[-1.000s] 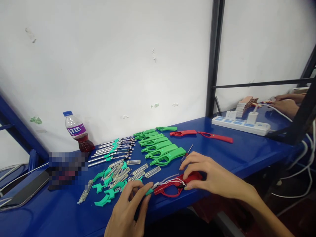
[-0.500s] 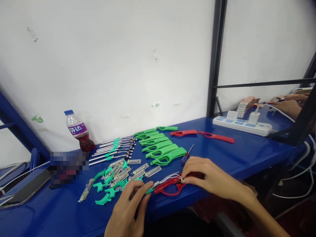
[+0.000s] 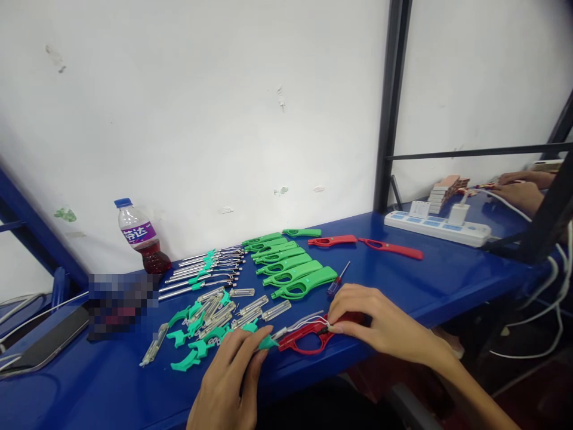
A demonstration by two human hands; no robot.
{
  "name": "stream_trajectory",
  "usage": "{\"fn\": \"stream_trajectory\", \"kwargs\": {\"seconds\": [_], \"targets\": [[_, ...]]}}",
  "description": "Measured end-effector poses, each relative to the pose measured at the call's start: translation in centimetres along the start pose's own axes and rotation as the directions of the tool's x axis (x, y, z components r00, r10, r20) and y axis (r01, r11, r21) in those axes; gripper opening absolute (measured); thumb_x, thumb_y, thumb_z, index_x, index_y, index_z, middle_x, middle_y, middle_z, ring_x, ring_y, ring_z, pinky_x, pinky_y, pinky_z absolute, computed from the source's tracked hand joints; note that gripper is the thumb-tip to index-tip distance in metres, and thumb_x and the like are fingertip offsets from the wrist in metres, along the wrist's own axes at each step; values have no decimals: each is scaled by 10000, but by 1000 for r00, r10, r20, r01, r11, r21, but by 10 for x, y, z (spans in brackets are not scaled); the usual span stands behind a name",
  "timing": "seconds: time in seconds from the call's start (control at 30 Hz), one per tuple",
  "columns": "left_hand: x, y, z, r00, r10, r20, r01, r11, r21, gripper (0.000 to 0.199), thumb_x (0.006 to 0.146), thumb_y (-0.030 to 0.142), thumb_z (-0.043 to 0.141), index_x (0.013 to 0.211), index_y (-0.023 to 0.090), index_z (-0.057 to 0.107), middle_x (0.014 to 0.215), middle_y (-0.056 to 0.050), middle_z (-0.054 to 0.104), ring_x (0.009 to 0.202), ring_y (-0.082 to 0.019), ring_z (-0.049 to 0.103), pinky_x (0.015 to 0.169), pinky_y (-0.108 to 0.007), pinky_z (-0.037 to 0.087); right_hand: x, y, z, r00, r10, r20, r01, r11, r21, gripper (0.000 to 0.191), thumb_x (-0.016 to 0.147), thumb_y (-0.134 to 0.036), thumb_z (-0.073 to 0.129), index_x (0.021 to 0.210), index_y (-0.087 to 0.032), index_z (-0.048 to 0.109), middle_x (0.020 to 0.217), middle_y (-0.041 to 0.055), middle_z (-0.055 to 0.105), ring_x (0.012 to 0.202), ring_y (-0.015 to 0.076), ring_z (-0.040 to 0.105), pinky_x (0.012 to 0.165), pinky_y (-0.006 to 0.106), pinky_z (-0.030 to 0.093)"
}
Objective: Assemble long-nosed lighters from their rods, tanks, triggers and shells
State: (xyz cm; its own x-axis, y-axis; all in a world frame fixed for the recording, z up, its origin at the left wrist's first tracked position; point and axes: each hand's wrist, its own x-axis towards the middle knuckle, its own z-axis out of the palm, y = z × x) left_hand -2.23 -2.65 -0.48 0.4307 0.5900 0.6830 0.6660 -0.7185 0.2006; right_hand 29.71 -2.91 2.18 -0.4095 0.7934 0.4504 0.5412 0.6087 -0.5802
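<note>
My left hand (image 3: pixel 233 376) pinches a small green plastic piece (image 3: pixel 268 342) at the front edge of the table. White wires (image 3: pixel 307 321) run from a pale fitting beside that piece toward my right hand. My right hand (image 3: pixel 364 313) is closed at the handle end of a red lighter casing (image 3: pixel 308 342), its fingertips at a small black part (image 3: pixel 323 329) joined to the wires. The casing lies flat with its oval opening facing up. Green lighter casings (image 3: pixel 304 282) lie in a row behind it. Clear fuel tanks (image 3: pixel 217 313) and loose green triggers (image 3: pixel 188 360) are heaped left of it.
Metal lighter tubes with wires (image 3: pixel 201 272) lie at the back left, near a drink bottle (image 3: pixel 138 236). A screwdriver (image 3: pixel 338 279) lies behind my right hand. Red casings (image 3: pixel 389 248) and a power strip (image 3: pixel 439 227) are farther right. Another person's hand (image 3: pixel 519 194) shows beyond the frame.
My left hand has shifted slightly left, and the green piece has turned and shows more between its fingers. My right hand stays on the red casing. The view has moved slightly.
</note>
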Motion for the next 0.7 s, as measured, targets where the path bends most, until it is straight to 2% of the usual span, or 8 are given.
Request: {"fn": "stream_trajectory", "kwargs": {"seconds": [0.23,0.43,0.7], "targets": [[-1,0,-1,999,37,-2,-37,999,-19,291,1082,277,552,1358,320,634,1149,-31,723,1067,-173,722,918,-250,604,1,1,0,1000,-21,-10,21,1000,5,150,1020,-378,704,953,-257,763,989,-12,779,969,165,678,924,297,484],[0,1,-1,999,33,7,-33,999,3,274,1040,307,630,1313,310,655,1161,-57,711,1056,-213,723,888,-303,631,2,0,1,1000,-22,-5,22,1000,1,142,1024,-366,701,948,-261,760,985,-21,775,960,156,674,915,289,477],[2,1,0,999,41,24,-40,998,-50,201,1078,283,561,1252,313,656,1141,-34,711,1056,-178,722,906,-250,603,2,-1,1,1000,-21,-6,21,1000,2,154,1023,-376,702,937,-259,753,982,-25,774,953,151,675,916,286,474]]}}
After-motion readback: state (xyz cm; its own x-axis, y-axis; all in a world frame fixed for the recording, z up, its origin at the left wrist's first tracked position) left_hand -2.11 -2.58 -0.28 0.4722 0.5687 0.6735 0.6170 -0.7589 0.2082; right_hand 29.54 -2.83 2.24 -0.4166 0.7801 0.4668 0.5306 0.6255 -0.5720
